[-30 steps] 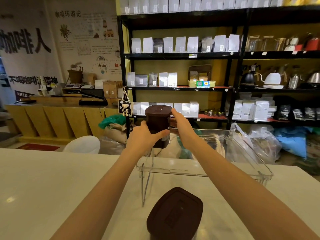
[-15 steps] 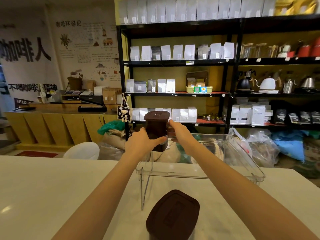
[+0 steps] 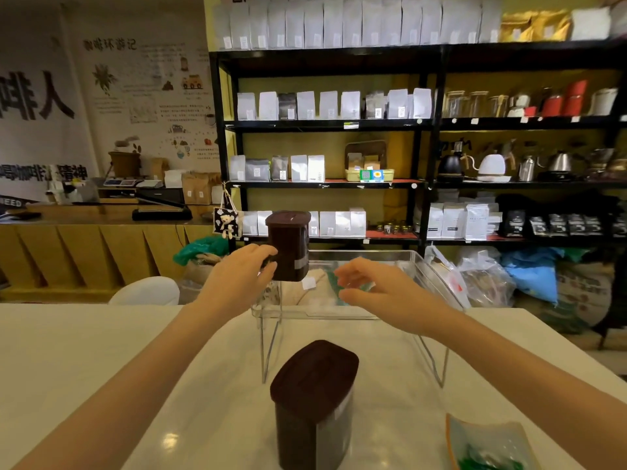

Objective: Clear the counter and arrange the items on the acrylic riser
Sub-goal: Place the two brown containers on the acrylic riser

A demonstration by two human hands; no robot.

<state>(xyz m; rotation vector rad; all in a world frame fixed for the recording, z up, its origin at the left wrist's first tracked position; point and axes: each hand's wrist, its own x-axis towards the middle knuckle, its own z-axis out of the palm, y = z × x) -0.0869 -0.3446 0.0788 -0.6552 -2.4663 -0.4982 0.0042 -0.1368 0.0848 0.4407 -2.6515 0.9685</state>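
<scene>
Left grip (image 3: 244, 276) wraps the dark jar (image 3: 288, 245) at the riser's (image 3: 339, 313) far-left corner, centre of frame, while the right hand (image 3: 380, 293) hovers spread and empty; best to let go only once its base sits flat, inside the raised rim.

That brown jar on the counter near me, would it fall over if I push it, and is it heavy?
The brown jar is taller than it is wide, so a push near its lid might tip it. It looks filled with something dark almost to the top, so probably fairly heavy. Its hard, smooth sides may slide on the glossy counter.
</scene>
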